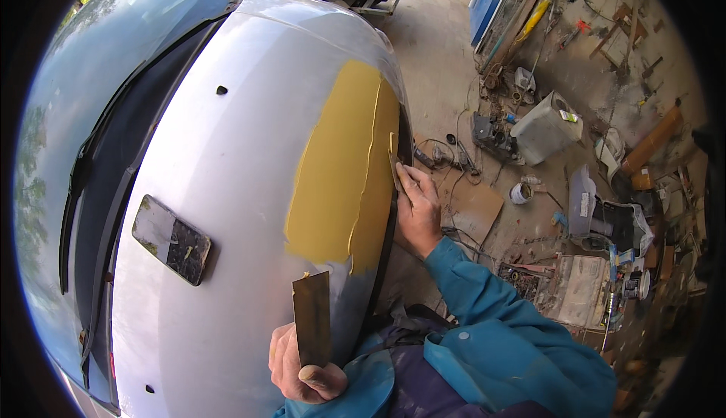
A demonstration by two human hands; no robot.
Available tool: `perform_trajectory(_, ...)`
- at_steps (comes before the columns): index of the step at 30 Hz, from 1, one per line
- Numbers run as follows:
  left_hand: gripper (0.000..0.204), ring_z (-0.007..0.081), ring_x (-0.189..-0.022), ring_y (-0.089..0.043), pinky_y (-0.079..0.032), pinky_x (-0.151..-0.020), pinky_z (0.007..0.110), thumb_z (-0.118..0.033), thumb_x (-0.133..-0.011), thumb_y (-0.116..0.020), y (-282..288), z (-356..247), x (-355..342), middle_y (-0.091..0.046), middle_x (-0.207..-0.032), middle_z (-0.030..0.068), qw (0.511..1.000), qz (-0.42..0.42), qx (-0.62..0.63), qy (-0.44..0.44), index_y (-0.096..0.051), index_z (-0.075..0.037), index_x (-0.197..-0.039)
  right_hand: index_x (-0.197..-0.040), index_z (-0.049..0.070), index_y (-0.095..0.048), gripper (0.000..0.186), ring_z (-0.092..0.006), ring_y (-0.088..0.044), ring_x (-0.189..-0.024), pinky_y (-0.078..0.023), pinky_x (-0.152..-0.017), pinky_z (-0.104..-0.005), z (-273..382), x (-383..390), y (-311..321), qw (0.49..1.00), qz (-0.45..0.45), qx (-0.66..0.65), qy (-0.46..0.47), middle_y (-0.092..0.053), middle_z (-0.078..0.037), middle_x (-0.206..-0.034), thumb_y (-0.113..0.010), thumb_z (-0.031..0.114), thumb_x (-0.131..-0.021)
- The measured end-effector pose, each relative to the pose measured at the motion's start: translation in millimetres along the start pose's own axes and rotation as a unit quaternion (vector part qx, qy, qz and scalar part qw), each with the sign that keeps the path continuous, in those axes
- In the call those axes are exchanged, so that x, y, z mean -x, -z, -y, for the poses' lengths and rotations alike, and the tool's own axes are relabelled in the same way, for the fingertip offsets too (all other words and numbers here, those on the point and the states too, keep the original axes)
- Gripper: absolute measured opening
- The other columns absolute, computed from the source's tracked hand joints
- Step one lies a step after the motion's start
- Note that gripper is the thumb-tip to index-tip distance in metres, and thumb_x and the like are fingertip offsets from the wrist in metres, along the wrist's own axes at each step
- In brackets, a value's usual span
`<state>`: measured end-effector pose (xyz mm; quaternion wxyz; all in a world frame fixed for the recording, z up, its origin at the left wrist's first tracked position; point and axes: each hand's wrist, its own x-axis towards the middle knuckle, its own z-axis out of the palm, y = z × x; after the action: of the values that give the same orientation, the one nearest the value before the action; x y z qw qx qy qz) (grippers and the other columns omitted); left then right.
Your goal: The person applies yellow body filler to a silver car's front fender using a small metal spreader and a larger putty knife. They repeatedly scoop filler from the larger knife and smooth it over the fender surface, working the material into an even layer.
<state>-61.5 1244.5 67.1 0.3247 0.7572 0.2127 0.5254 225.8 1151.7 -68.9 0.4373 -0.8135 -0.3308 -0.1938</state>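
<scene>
Your yellow filler (333, 161) lies on the hood (227, 161), near its front edge. Most of it looks spread broad and smooth; a long ridge running from 12 to 6 o'clock seems not yet levelled, and the 6 o'clock end is ragged over grey. Your right hand (418, 210), at the filler's 4 o'clock, pinches a thin spreader (395, 170); your left hand (283, 369), at 6, grips a wide blade (311, 316) with a dab on its tip. At 3 the hood drops away; toward 10 it runs open, but the phone (172, 240) sits near 8.
</scene>
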Motion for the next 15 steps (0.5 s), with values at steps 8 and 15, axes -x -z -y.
perform_trajectory(8, 0.072, 0.0350, -0.077, -0.077, -0.060, -0.072, 0.038, -0.049, -0.123, -0.044, 5.4, -8.4, -1.5, -0.081, -0.088, 0.0188, 0.999, 0.026, -0.026, 0.020, -0.081, 0.011, -0.108, -0.150, 0.008, -0.076, 0.046, -0.0388, -0.075, -0.119, -0.061, -0.104, -0.0434, -20.2, -9.5, 29.5, 0.997, -0.013, -0.068, -0.015, -0.076, -0.019, -0.137, -0.065, -0.005, -0.107)
perform_trajectory(15, 0.071, 0.0337, -0.075, -0.075, -0.058, -0.070, 0.039, -0.048, -0.123, -0.045, 5.3, -7.0, -2.5, -0.080, -0.087, 0.0183, 1.000, 0.011, 0.010, -0.003, -0.080, 0.011, -0.108, -0.152, 0.009, -0.073, 0.045, -0.0409, -0.073, -0.126, -0.058, -0.108, -0.0447, -53.1, -99.9, 4.4, 0.998, 0.028, -0.043, -0.029, -0.075, -0.020, -0.138, -0.060, 0.001, -0.110)
